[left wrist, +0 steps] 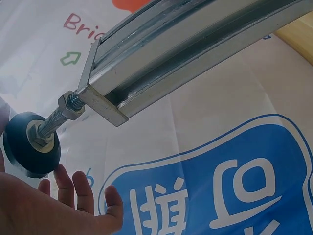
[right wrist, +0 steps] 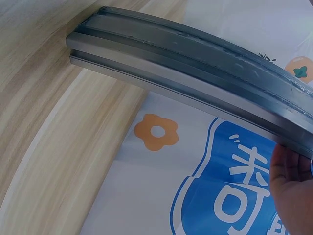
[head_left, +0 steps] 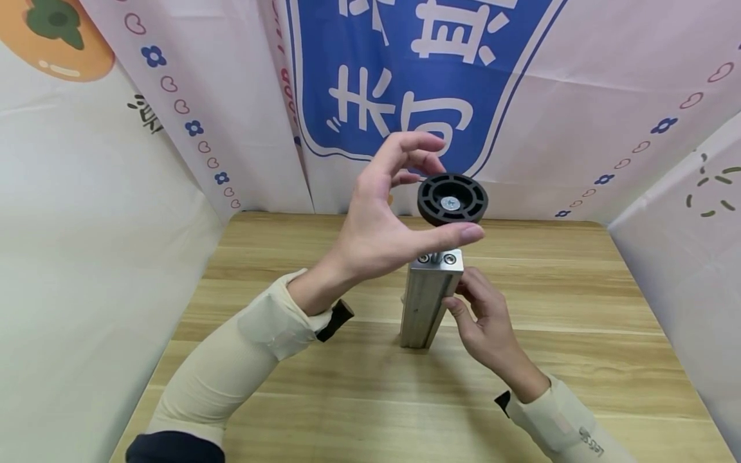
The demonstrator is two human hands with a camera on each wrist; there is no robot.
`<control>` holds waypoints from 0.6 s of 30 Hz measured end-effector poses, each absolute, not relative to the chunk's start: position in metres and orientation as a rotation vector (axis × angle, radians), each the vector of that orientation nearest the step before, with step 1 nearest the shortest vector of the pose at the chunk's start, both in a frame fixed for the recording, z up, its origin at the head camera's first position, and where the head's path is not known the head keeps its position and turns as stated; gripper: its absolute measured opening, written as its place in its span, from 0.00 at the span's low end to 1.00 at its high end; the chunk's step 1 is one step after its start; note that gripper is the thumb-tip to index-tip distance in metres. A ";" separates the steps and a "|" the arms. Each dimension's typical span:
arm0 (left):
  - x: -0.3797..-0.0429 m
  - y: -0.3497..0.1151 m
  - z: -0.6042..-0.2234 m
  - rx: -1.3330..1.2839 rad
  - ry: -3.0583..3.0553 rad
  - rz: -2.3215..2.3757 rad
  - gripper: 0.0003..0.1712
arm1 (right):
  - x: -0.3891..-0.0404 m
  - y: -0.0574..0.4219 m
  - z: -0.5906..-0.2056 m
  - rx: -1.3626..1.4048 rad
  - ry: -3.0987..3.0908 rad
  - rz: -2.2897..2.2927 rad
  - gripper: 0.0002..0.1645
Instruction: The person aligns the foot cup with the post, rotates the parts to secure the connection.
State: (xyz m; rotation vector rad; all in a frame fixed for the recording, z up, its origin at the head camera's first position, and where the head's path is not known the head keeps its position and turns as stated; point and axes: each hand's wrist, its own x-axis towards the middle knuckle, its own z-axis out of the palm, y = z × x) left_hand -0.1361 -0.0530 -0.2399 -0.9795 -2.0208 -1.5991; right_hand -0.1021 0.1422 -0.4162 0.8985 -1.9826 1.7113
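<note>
An aluminium profile point(head_left: 421, 305) stands upright on the table, with screws in its top end plate. A threaded rod with a nut point(left wrist: 71, 105) joins that end to a black round levelling foot point(head_left: 451, 202). My left hand point(head_left: 384, 222) holds the foot by its rim, thumb on the near side and fingertips at the far side; its other fingers are loosely bent. Lower down, my right hand point(head_left: 486, 321) grips the profile's right side, its thumb on the near edge and its fingers partly hidden behind. In the right wrist view, fingers touch the profile point(right wrist: 195, 73) at the right edge.
A wood-grain table point(head_left: 324, 392) lies under the profile. Printed cloth walls point(head_left: 579, 128) close off the back and both sides, the back one bearing a large blue sign point(head_left: 382, 116). Dark straps point(head_left: 336, 320) show at the sleeve cuffs.
</note>
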 end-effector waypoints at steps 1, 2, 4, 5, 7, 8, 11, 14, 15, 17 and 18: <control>-0.136 -0.053 -0.240 -0.978 -2.023 -1.597 0.47 | -0.102 0.142 -0.416 0.896 -1.985 1.711 0.18; -0.136 -0.053 -0.240 -0.980 -2.023 -1.594 0.47 | -0.102 0.142 -0.416 0.892 -1.988 1.712 0.19; -0.136 -0.052 -0.240 -0.985 -2.022 -1.592 0.46 | -0.102 0.142 -0.416 0.882 -1.997 1.715 0.20; -0.136 -0.052 -0.240 -0.990 -2.020 -1.591 0.45 | -0.102 0.143 -0.416 0.877 -1.999 1.716 0.20; -0.136 -0.051 -0.240 -1.000 -2.016 -1.588 0.44 | -0.102 0.143 -0.416 0.874 -2.002 1.716 0.20; -0.136 -0.051 -0.240 -1.005 -2.015 -1.587 0.44 | -0.102 0.143 -0.416 0.874 -2.002 1.717 0.20; -0.136 -0.052 -0.241 -1.019 -2.013 -1.594 0.42 | -0.101 0.143 -0.416 0.880 -2.001 1.714 0.20; -0.137 -0.053 -0.242 -1.048 -2.002 -1.626 0.40 | -0.102 0.142 -0.416 0.884 -2.002 1.714 0.20; -0.137 -0.053 -0.243 -1.062 -1.993 -1.644 0.39 | -0.102 0.142 -0.416 0.883 -2.005 1.713 0.20; -0.138 -0.054 -0.244 -1.100 -1.971 -1.679 0.37 | -0.102 0.142 -0.416 0.881 -2.002 1.716 0.20; -0.138 -0.054 -0.244 -1.123 -1.961 -1.693 0.36 | -0.102 0.142 -0.416 0.879 -2.002 1.717 0.20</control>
